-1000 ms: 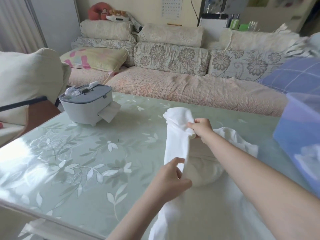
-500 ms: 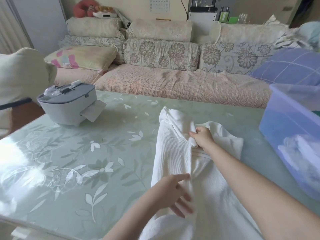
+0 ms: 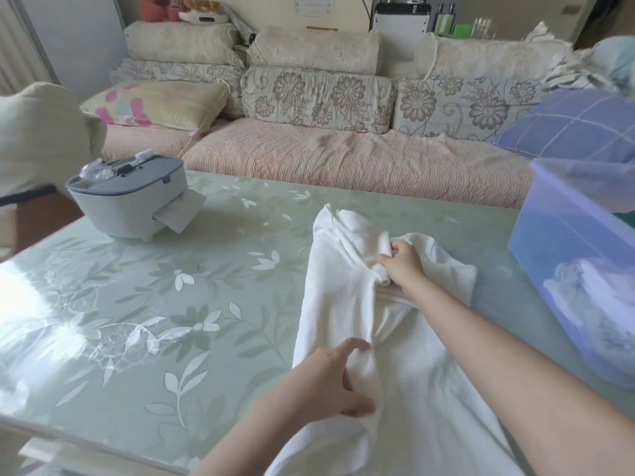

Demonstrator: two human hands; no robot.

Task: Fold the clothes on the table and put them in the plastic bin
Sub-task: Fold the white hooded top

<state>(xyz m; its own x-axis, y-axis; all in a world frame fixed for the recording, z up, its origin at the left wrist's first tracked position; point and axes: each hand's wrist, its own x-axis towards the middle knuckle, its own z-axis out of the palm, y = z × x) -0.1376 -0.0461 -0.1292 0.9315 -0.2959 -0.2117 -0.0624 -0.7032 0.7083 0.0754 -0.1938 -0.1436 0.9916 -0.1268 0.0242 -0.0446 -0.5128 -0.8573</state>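
The white garment (image 3: 343, 304) is lying on the desk (image 3: 171, 304) just left of the plastic bin (image 3: 556, 242), its long axis running away from the person. The right grip (image 3: 400, 266), nearer the bin, is pinching the bunched far end; the left grip (image 3: 330, 383), farther from the bin, is clasping a fold at the near part.

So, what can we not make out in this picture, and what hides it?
In the head view:
white garment: its near end is cut off by the bottom edge, so its type is unclear.
plastic bin: cut by the right edge; its cloudy wall blurs the white cloth inside.
right hand: fingertips buried in a garment fold.
left hand: gripping or only pressing the garment? Its back hides the palm.
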